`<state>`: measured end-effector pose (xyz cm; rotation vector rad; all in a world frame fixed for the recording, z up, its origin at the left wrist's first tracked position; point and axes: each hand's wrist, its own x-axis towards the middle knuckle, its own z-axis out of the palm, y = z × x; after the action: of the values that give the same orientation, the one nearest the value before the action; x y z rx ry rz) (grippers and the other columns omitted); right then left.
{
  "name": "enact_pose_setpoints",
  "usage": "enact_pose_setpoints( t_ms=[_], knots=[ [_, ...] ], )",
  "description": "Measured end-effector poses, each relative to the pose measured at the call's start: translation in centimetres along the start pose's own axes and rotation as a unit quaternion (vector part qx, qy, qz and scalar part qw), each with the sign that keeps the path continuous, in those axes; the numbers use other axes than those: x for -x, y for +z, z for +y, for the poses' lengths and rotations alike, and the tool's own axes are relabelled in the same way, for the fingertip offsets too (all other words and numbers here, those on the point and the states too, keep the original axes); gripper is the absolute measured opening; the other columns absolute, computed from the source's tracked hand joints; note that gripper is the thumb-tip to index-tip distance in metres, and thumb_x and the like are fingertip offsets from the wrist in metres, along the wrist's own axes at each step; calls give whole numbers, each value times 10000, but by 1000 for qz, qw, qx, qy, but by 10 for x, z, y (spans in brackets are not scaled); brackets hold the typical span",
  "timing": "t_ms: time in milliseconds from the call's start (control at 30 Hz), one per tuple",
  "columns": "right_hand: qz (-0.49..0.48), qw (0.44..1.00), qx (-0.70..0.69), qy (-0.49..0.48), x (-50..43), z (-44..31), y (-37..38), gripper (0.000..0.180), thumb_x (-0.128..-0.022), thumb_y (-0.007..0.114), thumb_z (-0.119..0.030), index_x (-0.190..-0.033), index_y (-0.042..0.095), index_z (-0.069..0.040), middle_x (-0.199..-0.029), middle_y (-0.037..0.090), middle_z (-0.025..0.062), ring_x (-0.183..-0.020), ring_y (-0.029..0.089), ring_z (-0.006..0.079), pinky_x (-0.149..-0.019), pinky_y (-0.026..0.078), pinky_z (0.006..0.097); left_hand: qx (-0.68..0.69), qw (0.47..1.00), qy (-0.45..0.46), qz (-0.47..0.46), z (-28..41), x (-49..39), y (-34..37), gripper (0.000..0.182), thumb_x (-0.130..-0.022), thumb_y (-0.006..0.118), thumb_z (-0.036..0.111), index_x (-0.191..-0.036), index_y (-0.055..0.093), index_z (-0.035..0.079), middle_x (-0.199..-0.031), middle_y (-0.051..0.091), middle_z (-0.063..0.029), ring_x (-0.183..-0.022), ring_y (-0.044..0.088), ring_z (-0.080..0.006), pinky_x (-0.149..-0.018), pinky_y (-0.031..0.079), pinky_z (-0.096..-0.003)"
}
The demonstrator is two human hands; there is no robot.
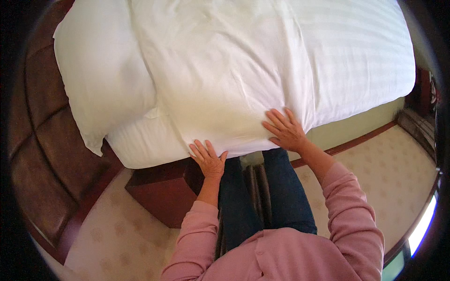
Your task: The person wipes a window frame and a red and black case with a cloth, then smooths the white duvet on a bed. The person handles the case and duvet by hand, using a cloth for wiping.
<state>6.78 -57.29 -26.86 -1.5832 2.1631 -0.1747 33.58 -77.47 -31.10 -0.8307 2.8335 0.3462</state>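
My left hand (208, 162) lies flat with fingers apart on the near side edge of the white bedding (211, 80). Farther right, my right hand (285, 131) presses on the same cover, its fingers also spread. Creases run through the cloth around and beyond the right hand. To the left, a white pillow (102, 66) rests at the head end, one corner hanging past the mattress side. A striped white sheet (358, 63) covers the foot end on the right. Neither hand grips the fabric.
A padded brown leather headboard (63, 151) curves along the left. Below the bed edge stands a dark red wooden nightstand (165, 200), close to my left forearm. Patterned beige carpet (372, 175) covers the floor. A dark curtain (260, 196) shows between my legs.
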Motion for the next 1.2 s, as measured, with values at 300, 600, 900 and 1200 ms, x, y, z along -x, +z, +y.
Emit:
enact_pose_setpoints(
  t_ms=[300,600,900,1200],
  knots=[
    [-11,992,6,127,20,-24,-28,787,-748,716,-446,-1428,401,-208,-1538,251,134,-1432,202,329,-1121,101,660,86,986,-142,33,28,4,-27,1237,-742,744,513,-1465,-64,-82,-1495,-103,-379,-1400,-55,-532,-1100,56,-649],
    [100,974,52,197,-35,26,-15,763,-808,650,-447,-1458,356,-177,-1552,229,142,-1445,176,313,-1136,53,622,131,969,-207,10,21,-28,-15,1197,-766,739,443,-1456,-75,-101,-1517,-101,-336,-1425,-26,-472,-1149,37,-559],
    [157,952,22,262,-17,2,-26,726,-839,609,-334,-1470,325,-116,-1574,155,157,-1454,133,348,-1132,8,619,78,971,-223,-22,21,-14,-43,1029,-826,659,332,-1470,-25,-86,-1541,-101,-288,-1436,-83,-441,-1125,-24,-604],
    [149,987,58,11,-226,-5,-75,661,-896,547,-439,-1471,341,-185,-1556,236,112,-1449,173,273,-1139,72,596,43,992,-117,21,34,-149,-48,937,-833,615,423,-1500,121,-12,-1577,14,-225,-1452,-47,-410,-1115,-62,-609]
  ],
)
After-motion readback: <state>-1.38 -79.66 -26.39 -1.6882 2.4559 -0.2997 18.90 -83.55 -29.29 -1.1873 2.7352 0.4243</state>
